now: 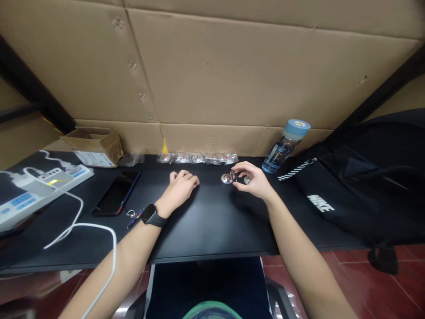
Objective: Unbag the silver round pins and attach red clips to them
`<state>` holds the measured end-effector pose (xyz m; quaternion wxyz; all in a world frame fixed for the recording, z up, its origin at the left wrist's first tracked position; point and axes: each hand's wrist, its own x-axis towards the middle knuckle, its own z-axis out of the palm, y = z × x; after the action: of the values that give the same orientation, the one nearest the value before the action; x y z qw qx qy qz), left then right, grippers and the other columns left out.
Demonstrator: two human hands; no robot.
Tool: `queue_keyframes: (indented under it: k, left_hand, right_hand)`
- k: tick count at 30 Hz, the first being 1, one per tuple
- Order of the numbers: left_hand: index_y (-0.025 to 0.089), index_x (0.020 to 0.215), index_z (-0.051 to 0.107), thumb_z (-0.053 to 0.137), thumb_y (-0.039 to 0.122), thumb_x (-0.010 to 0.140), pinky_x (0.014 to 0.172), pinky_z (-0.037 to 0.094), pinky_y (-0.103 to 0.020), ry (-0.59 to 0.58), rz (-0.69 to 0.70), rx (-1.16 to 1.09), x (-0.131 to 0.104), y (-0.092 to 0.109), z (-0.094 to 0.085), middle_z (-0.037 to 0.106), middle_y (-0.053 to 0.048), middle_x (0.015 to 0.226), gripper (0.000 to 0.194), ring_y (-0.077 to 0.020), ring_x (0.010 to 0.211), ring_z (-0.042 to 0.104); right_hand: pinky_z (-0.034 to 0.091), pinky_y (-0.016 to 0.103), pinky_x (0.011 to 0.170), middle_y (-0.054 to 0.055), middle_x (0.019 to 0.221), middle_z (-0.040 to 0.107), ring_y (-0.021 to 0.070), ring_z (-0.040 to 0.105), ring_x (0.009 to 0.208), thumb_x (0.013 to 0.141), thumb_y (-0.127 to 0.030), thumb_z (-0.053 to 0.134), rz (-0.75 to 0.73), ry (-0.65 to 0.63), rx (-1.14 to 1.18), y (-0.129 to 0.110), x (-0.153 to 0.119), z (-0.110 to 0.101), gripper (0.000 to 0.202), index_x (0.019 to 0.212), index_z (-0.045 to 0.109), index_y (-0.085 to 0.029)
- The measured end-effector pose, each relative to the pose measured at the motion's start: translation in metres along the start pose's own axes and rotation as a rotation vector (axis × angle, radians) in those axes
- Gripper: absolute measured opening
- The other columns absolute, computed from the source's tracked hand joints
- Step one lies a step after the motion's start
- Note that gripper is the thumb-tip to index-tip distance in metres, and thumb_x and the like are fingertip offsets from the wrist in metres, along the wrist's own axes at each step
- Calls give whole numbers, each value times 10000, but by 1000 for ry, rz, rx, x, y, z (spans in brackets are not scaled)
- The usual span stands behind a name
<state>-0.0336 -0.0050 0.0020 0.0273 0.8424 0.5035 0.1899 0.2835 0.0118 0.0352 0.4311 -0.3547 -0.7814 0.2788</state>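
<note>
My right hand pinches a small round metal disc on edge between thumb and fingertips, just above the black tabletop. A shiny silver disc with a red mark lies flat right beside it. Another silver disc shows partly, under the palm. My left hand rests palm down on the table, its fingers loosely bent and a little apart, with nothing seen in it. A dark smartwatch is on the left wrist. Beyond the hands, several discs in clear plastic packets form a row along the back.
A phone, a keyring, a power strip and an open cardboard box occupy the left. A white cable crosses over my left forearm. On the right are a blue-lidded bottle and a black bag.
</note>
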Motion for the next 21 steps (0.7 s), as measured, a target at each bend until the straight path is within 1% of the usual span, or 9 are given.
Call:
queue_keyframes:
  k: [2,5,9,12,17,19,21]
  left_hand:
    - [244,984,651,514,263,1008,957,294,-477,29,-2,-53,1,3,-9,754,-63,1015,141,-276,1115,578]
    - [239,982,657,580,306,954,953,327,-429,97,-23,-186,1,10,-19,763,-31,1008,105,-242,1041,639]
    - [230,906,677,638,283,867,945,365,-383,180,-21,-322,-1,21,-22,766,-1,981,77,-207,959,683]
    - [235,901,692,650,251,835,943,369,-372,176,18,-365,-1,25,-19,765,12,970,79,-206,974,690]
    - [230,892,696,654,243,828,911,407,-359,144,8,-473,-2,27,-15,764,7,955,77,-204,937,690]
    - [229,884,696,670,258,834,911,420,-360,139,-1,-505,-2,29,-14,767,6,944,63,-205,921,693]
    - [228,862,693,705,315,849,916,432,-366,139,-19,-539,-2,32,-12,771,-1,939,88,-211,913,697]
  right_hand:
    - [612,354,842,79,1176,674,228,689,1038,742,-240,828,-10,-5,64,-1,0,13,405,1136,731,-245]
    - [617,369,875,81,1188,662,227,683,1050,742,-238,828,37,-21,170,0,-3,30,425,1156,730,-246]
    - [620,364,870,84,1269,626,219,683,1056,751,-220,800,87,-89,276,0,-6,47,508,1249,723,-278]
    - [604,361,875,78,1270,649,222,675,1081,769,-194,772,72,-136,267,-4,-7,55,495,1252,736,-297]
    - [583,372,927,76,1232,695,232,687,1110,767,-196,785,59,-100,284,-10,-9,64,497,1253,720,-276]
    - [585,372,936,77,1247,693,236,685,1132,770,-211,790,61,-91,277,-11,-9,67,485,1246,718,-274]
    - [590,370,938,77,1250,693,234,685,1134,775,-223,795,56,-87,275,-11,-10,69,476,1242,717,-272]
